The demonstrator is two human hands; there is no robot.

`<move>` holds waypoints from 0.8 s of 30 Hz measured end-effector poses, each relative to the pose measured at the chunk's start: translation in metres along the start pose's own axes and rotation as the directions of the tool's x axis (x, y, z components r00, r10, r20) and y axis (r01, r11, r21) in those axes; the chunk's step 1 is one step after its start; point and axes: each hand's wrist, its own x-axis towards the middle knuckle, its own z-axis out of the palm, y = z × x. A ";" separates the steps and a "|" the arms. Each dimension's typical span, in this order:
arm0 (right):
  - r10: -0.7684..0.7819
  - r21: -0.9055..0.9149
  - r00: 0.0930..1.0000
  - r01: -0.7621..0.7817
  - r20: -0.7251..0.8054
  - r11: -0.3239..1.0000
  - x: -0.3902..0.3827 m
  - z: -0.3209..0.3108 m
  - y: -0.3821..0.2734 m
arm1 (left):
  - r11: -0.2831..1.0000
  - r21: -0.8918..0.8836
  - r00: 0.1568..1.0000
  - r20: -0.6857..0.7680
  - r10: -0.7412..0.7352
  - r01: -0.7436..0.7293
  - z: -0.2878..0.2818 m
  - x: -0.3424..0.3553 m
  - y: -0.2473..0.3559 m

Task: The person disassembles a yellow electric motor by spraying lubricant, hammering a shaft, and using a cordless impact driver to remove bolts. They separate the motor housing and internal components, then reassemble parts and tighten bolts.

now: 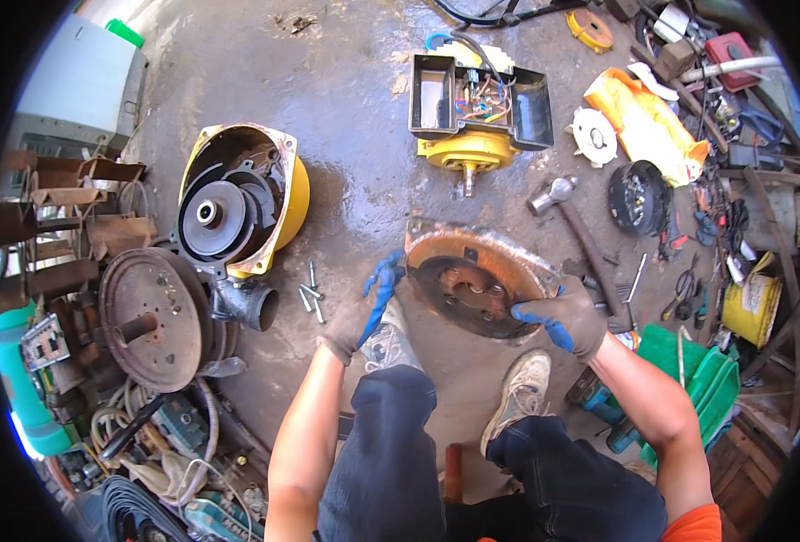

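A rusty round metal cover plate [508,256] with a pale, squarish rim is held tilted in front of my feet. My right hand [573,318], in a brown and blue work glove, grips its right side, with the thumb over the front face. Beside the plate's left edge, my gloved left hand [364,305] is open, fingers stretched upward; whether the fingertips touch the rim I cannot tell. Several bolts [311,293] lie on the floor left of that hand. Farther left stands a yellow pump housing [291,203] with a grey impeller [215,219] inside.
A yellow motor [467,149] with an uncovered wiring box stands ahead. A hammer [585,239] lies to the right, near a black round bowl [639,199] and a green crate [689,379]. On the left are a rusty wheel disc [151,316] and piled scrap.
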 end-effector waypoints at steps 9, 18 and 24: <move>-0.208 0.227 0.965 0.170 0.159 0.959 0.013 -0.022 -0.022 | 0.947 0.073 0.943 -0.102 0.318 -0.312 -0.009 0.017 0.039; 0.005 0.073 0.959 -0.027 0.285 0.997 0.033 0.035 -0.058 | 0.936 -0.186 0.869 -0.458 0.187 -0.299 -0.032 -0.052 0.083; -0.318 -0.217 0.839 0.444 0.442 0.869 0.034 0.112 -0.031 | 0.946 -0.084 0.778 -0.593 0.206 -0.315 -0.080 -0.142 0.073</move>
